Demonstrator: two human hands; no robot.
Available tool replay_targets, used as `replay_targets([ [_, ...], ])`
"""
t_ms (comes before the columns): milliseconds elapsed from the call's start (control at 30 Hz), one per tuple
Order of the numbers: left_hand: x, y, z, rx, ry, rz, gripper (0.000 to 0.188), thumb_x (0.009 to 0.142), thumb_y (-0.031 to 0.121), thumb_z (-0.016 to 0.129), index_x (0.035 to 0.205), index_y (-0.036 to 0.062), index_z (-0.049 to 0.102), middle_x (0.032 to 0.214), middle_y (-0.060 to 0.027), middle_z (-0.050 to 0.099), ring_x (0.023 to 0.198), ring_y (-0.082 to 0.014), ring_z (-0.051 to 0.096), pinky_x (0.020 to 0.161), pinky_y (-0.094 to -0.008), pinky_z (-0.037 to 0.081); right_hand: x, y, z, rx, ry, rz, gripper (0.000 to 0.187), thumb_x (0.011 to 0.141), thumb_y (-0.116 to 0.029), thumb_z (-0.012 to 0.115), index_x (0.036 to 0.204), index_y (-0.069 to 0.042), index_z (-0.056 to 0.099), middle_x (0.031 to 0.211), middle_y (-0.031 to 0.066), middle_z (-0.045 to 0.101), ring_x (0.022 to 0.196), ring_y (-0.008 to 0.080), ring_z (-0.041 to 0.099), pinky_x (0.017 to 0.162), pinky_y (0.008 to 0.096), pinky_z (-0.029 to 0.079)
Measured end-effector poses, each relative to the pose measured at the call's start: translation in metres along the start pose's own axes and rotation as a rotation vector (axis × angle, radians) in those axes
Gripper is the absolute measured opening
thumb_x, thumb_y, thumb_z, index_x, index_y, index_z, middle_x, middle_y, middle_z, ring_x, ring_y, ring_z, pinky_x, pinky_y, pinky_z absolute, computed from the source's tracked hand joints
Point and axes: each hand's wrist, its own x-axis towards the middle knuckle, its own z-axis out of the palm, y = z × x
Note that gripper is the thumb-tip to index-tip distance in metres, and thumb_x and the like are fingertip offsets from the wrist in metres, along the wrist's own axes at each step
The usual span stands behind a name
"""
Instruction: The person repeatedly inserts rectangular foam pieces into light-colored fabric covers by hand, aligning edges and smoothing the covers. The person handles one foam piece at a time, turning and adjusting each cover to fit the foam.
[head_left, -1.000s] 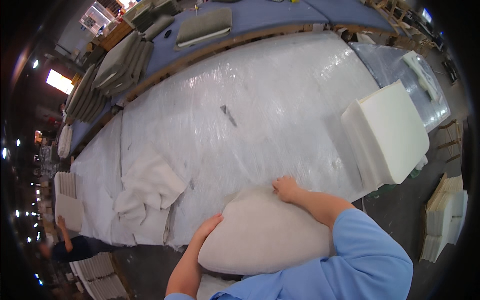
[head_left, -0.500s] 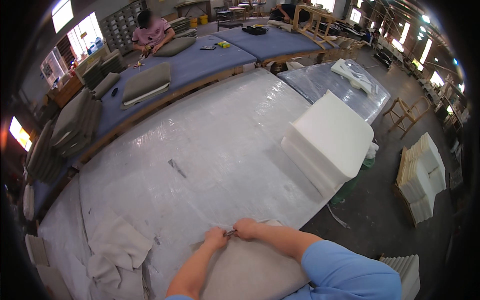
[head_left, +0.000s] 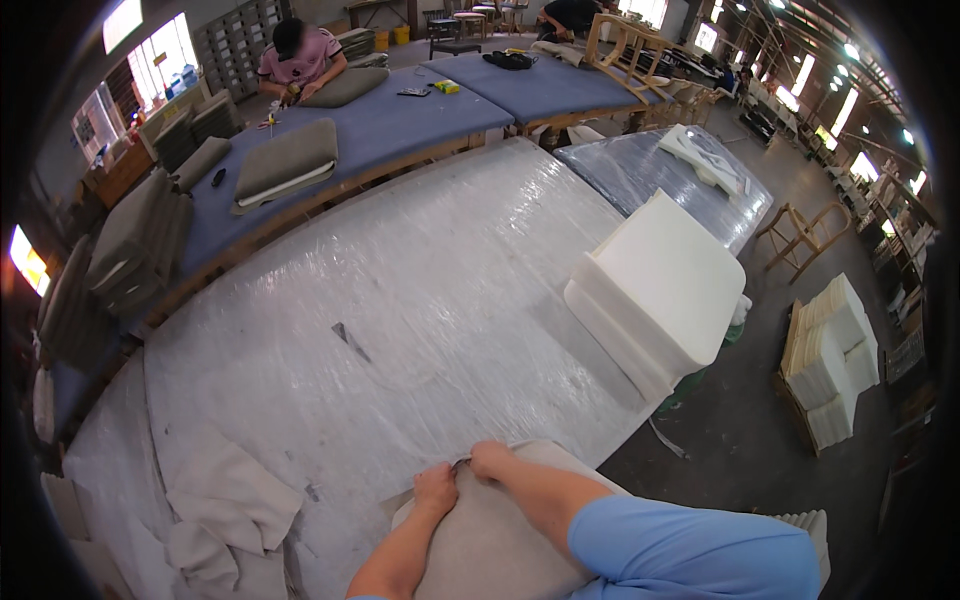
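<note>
A grey-beige fabric-covered cushion (head_left: 500,535) lies at the near edge of the plastic-wrapped table, close to my body. My left hand (head_left: 436,490) is closed on the fabric cover at the cushion's far left corner. Beside it, my right hand (head_left: 490,461) pinches the same far edge, its fingers curled over the fabric. A small dark bit shows between the two hands, too small to make out. My right forearm crosses over the cushion and hides part of it. To the left lies a crumpled piece of grey-beige fabric (head_left: 232,505).
White foam pads (head_left: 660,280) are stacked at the table's right edge. A dark strip (head_left: 350,342) lies mid-table. Beyond, a blue table (head_left: 400,125) holds grey cushions (head_left: 287,160), where a person in pink works. A wooden chair frame (head_left: 805,238) and more foam (head_left: 832,360) stand right.
My left hand has shifted slightly nearer to me along the cushion edge. My right arm has come lower, and the view has tilted a little. Both hands keep hold of the fabric.
</note>
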Motion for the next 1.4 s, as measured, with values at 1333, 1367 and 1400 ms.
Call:
replay_targets([
  [1333,0.004,-0.064,0.041,0.063,0.0,-0.078,0.041,0.106,0.039,0.051,0.092,0.0058,0.071,0.09,-0.0186,0.073,0.085,-0.0423,0.069,0.077,-0.0537,0.051,0.029,0.072,0.026,0.248,0.216,0.003,0.038,0.1,-0.043,0.056,0.111,-0.012,0.074,0.114,0.0188,0.073,0.11,0.0409,0.067,0.093,0.0521,0.052],
  [1367,0.006,-0.063,0.039,0.048,0.005,-0.1,0.041,0.106,0.038,0.05,0.09,0.006,0.07,0.088,-0.0179,0.073,0.084,-0.0405,0.069,0.079,-0.0531,0.05,0.035,0.072,0.033,0.249,0.254,-0.022,0.037,0.1,-0.043,0.056,0.109,-0.012,0.074,0.112,0.019,0.074,0.107,0.0414,0.068,0.091,0.0527,0.052],
  [1400,0.004,-0.059,0.036,0.076,-0.005,-0.121,0.041,0.107,0.038,0.049,0.089,0.0063,0.069,0.088,-0.0175,0.073,0.084,-0.0394,0.069,0.081,-0.0525,0.049,0.036,0.07,0.036,0.251,0.249,-0.004,0.036,0.099,-0.043,0.057,0.108,-0.012,0.075,0.109,0.0192,0.074,0.105,0.042,0.068,0.09,0.0528,0.052],
])
